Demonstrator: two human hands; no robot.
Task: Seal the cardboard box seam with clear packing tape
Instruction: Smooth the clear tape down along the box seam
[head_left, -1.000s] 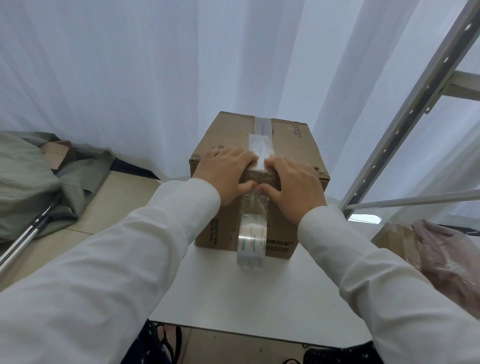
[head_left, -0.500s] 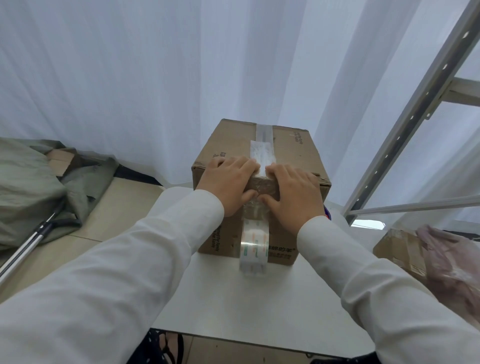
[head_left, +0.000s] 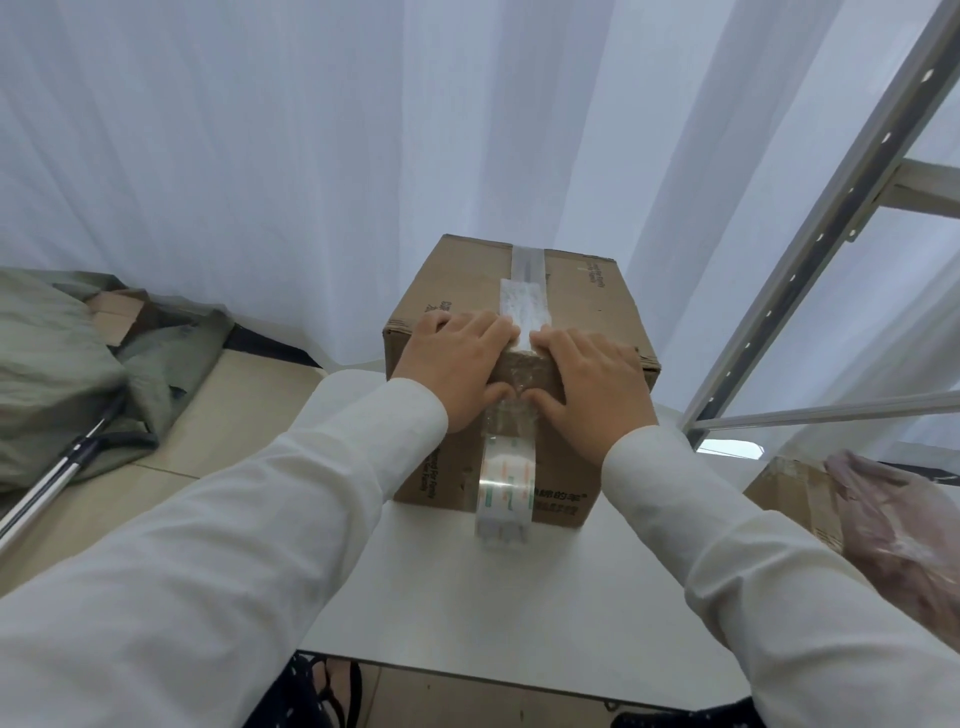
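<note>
Brown cardboard box (head_left: 571, 291) with dark print, on a white surface (head_left: 519, 613). Clear tape roll (head_left: 506, 491) with orange and green markings. White sleeves (head_left: 311, 499). White curtain (head_left: 260, 156); olive-green cloth (head_left: 47, 358); pale pink bag (head_left: 904, 530).

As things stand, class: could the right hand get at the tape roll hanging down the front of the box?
Probably yes. The right hand lies flat over the cardboard box's top front edge, and the tape roll hangs just below it, with nothing between them. It would have to let go of the tape first.
</note>
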